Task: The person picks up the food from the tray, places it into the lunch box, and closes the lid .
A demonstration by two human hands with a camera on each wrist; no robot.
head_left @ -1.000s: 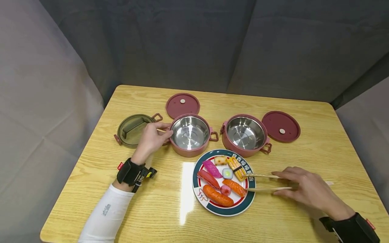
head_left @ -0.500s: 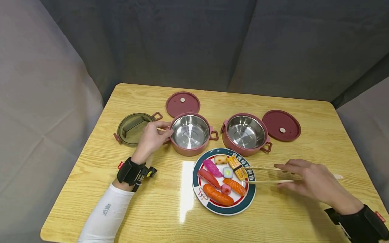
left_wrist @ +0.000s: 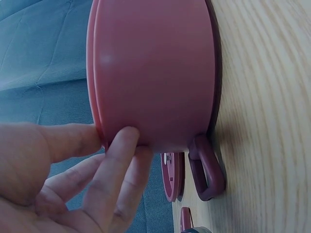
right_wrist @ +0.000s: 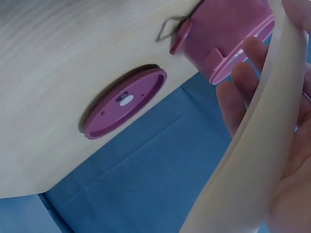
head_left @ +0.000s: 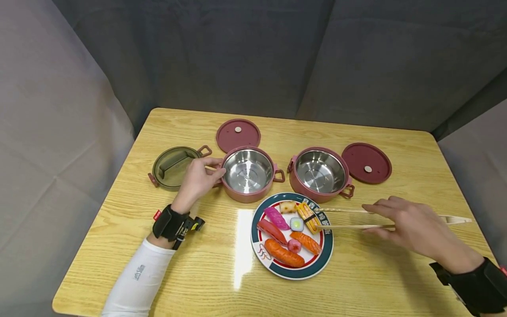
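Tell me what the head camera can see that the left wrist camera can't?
Only the head view shows the plate of sushi, the right hand holding the tongs by the yellow sushi, the second pot and the green lid. Only the left wrist view shows, up close, the fingertips pressing the pot's outer wall. Both show the left hand against the pink pot on the wooden table.
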